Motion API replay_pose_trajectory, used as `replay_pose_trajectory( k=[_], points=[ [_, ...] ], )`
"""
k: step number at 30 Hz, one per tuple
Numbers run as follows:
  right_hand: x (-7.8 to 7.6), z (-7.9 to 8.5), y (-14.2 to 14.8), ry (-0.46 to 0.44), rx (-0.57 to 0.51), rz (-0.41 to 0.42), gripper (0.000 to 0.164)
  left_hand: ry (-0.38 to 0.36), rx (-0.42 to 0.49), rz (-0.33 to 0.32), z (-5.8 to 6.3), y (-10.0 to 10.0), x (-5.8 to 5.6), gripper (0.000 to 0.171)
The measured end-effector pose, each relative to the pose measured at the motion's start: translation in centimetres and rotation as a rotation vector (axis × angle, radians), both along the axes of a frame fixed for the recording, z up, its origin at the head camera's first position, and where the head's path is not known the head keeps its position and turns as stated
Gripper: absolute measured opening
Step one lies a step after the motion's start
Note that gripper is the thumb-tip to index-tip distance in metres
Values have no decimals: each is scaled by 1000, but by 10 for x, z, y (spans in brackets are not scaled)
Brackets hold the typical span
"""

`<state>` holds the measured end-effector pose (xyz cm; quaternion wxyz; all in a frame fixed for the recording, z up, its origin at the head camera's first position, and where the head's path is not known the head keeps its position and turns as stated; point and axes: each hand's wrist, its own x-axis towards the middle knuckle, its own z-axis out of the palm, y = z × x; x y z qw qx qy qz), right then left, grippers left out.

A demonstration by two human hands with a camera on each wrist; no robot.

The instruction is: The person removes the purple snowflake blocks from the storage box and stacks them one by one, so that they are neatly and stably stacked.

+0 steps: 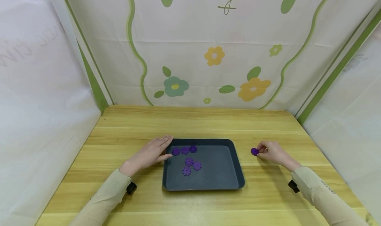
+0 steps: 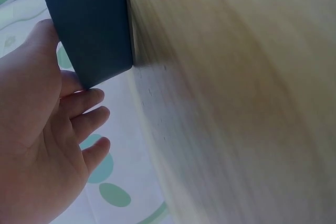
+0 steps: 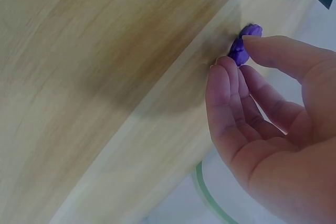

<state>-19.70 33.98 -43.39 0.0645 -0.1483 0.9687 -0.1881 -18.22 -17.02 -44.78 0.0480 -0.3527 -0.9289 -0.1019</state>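
A dark grey-blue rectangular tray (image 1: 212, 185) sits on the wooden table, and several purple notched building discs (image 1: 189, 161) lie flat in its left half. My left hand (image 1: 148, 153) rests on the tray's left rim near the far corner, fingers extended; the left wrist view shows the fingers (image 2: 88, 103) against the outside of the tray wall (image 2: 94, 24). To the right of the tray, my right hand (image 1: 274, 153) pinches a purple disc (image 1: 254, 151) between thumb and fingertips, close to the tabletop. In the right wrist view the fingers partly cover this disc (image 3: 240, 51).
The light wooden table (image 1: 193, 123) meets a white fabric backdrop (image 1: 184, 57) printed with flowers and vines. White panels (image 1: 44, 103) close off both sides. A black wrist camera (image 1: 131, 188) hangs under the left sleeve, another (image 1: 293, 186) under the right.
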Motion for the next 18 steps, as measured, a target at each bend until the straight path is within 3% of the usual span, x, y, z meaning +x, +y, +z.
replay_pose_trajectory(
  k=[18],
  points=[
    [-4,14,-11,64,-11,42,14,25,12,-4,-1,0,0,70]
  ],
)
